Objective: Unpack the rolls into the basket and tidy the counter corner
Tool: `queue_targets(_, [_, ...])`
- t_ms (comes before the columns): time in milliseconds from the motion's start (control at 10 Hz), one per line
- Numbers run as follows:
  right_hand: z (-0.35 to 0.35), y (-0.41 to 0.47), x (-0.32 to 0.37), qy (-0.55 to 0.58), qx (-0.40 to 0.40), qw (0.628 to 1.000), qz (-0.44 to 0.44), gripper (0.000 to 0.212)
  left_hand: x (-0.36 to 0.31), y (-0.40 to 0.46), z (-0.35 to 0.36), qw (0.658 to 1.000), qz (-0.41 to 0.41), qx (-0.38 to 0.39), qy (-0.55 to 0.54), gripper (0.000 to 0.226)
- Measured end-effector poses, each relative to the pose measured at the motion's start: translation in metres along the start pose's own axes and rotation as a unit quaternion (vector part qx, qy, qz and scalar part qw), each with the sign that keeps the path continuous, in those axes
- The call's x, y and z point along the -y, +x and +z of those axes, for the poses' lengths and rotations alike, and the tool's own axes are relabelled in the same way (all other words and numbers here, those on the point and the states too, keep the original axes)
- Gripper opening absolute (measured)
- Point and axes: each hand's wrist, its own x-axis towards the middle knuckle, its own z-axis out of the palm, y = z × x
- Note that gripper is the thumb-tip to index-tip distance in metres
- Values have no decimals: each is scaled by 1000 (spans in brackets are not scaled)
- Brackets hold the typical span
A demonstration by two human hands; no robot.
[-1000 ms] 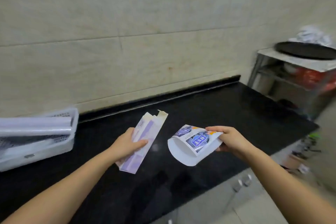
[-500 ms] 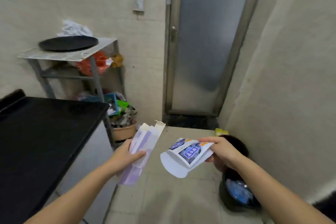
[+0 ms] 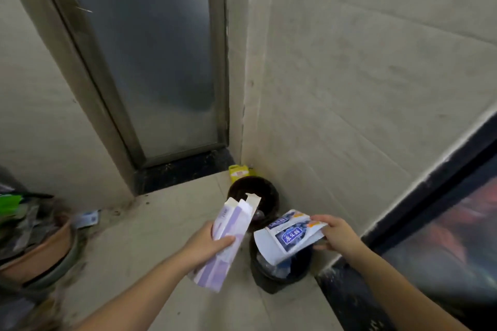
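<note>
My left hand (image 3: 205, 244) grips a long purple and white box (image 3: 228, 239), its top flaps torn open, held slanted above the floor. My right hand (image 3: 334, 234) pinches a flattened white box with a blue label (image 3: 286, 236) by its right edge, right over a black bin (image 3: 279, 271) that holds some rubbish. The two boxes are apart, side by side. The counter, the basket and the rolls are out of view.
A second dark round bin (image 3: 252, 193) stands in the corner behind, with a yellow packet (image 3: 238, 172) beside it. A frosted glass door (image 3: 150, 62) is ahead. A clay pot with clutter (image 3: 35, 244) sits at the left. A dark framed panel (image 3: 443, 223) is at the right.
The view has swung right from the black counter to the floor corner by the door. Both hands kept their boxes and now hang over the bins.
</note>
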Motion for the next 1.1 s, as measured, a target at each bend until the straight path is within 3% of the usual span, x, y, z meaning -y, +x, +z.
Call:
queue_targets(100, [-18, 49, -25, -39, -48, 998, 3, 38, -5, 57, 30, 999, -28, 32, -1, 35])
queue_targets(200, [-24, 92, -48, -129, -38, 991, -2, 46, 0, 103, 66, 996, -79, 47, -16, 38])
queue_targets(400, [-12, 212, -100, -253, 119, 960, -11, 65, 41, 196, 153, 980, -185, -8, -76, 71])
queue_targets(500, [7, 272, -147, -286, 163, 944, 11, 56, 76, 246, 207, 966, -243, -19, -90, 72])
queue_targets(700, [62, 371, -267, -341, 202, 918, 28, 52, 155, 348, 310, 955, -274, -30, -107, 65])
queue_targets(900, [104, 417, -368, -425, 236, 867, 112, 61, 238, 400, 392, 907, -410, -35, -94, 77])
queue_targets(1000, [110, 420, -375, -428, 244, 860, 136, 63, 251, 403, 396, 895, -434, -11, -102, 83])
queue_targets(1100, [103, 415, -355, -432, 225, 861, 147, 62, 241, 391, 376, 908, -412, 1, -72, 81])
